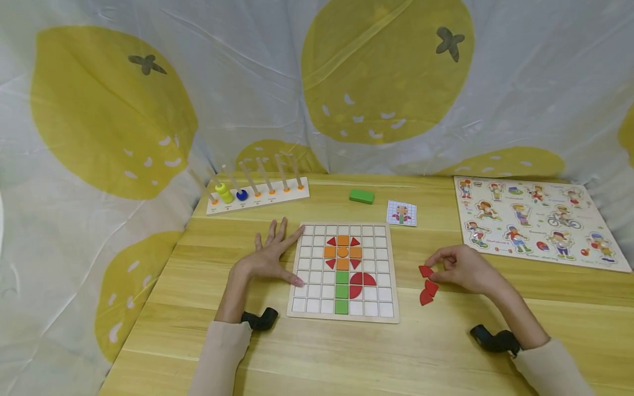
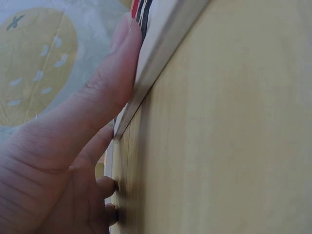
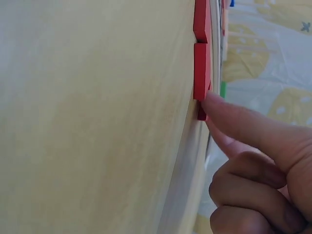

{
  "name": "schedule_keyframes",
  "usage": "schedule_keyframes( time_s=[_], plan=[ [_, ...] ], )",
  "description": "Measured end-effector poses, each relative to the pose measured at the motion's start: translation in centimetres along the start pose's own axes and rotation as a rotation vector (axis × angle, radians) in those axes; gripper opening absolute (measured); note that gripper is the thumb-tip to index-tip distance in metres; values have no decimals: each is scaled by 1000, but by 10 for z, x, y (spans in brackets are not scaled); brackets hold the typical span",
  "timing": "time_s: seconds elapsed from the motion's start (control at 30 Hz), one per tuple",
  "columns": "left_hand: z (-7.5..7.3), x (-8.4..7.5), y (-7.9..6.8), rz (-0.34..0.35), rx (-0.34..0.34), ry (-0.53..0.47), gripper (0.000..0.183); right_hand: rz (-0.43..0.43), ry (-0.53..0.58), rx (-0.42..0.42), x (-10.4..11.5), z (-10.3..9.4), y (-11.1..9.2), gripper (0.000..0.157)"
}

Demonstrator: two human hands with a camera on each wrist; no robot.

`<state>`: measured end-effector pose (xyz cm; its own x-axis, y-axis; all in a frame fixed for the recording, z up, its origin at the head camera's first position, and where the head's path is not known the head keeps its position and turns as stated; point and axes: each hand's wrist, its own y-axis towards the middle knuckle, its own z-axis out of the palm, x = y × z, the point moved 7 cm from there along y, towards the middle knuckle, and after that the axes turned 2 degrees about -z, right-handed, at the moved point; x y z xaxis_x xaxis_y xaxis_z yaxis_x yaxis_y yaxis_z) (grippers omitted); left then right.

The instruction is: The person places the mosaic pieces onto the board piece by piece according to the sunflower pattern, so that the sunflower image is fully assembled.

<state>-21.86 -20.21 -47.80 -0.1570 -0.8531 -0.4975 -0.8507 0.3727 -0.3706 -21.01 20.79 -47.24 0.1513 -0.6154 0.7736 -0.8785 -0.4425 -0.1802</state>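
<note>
In the head view a square wooden grid board (image 1: 386, 294) holds a flower pattern. Orange squares surround an orange round piece (image 1: 343, 252), with red triangles (image 1: 355, 241) at the corners. Green squares (image 1: 342, 292) form the stem, and red quarter-circle pieces (image 1: 356, 279) sit to its right. My left hand (image 1: 264, 261) lies spread at the board's left side, thumb on the edge and index finger at the upper left corner. Right of the board, my right hand (image 1: 468, 267) pinches a red quarter-circle piece (image 1: 425, 271) between thumb and index finger. Two more red pieces (image 1: 426, 297) lie just below it.
Behind the board are a green block (image 1: 361, 196) and a small pattern card (image 1: 402, 213). A peg stand (image 1: 292, 193) with yellow and blue beads stands at the back left. A picture puzzle board (image 1: 535, 220) lies at the right, and a lemon-print cloth (image 1: 247, 82) hangs behind the table.
</note>
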Motion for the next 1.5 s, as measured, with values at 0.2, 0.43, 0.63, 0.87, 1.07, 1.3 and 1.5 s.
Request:
schedule_keyframes(
  time_s=[0.2,0.43,0.63,0.87,1.07,1.3,1.5],
  plan=[
    [0,1,-1,-9,6,8,133,-11,25,19,4,5,4,28],
    [1,1,0,-2,4,3,133,7,-34,10,8,6,8,25],
    [1,0,-1,-7,6,1,132,14,9,-7,32,18,15,27],
    [1,-1,-2,-15,8,2,132,-3,76,8,90,69,41,22],
    [0,-1,-1,-13,7,12,132,-39,64,27,125,110,61,18],
    [0,-1,0,-22,8,18,132,-23,26,6,137,128,74,18],
    [0,0,0,-23,7,20,132,-19,38,12,136,129,77,19]
  ],
)
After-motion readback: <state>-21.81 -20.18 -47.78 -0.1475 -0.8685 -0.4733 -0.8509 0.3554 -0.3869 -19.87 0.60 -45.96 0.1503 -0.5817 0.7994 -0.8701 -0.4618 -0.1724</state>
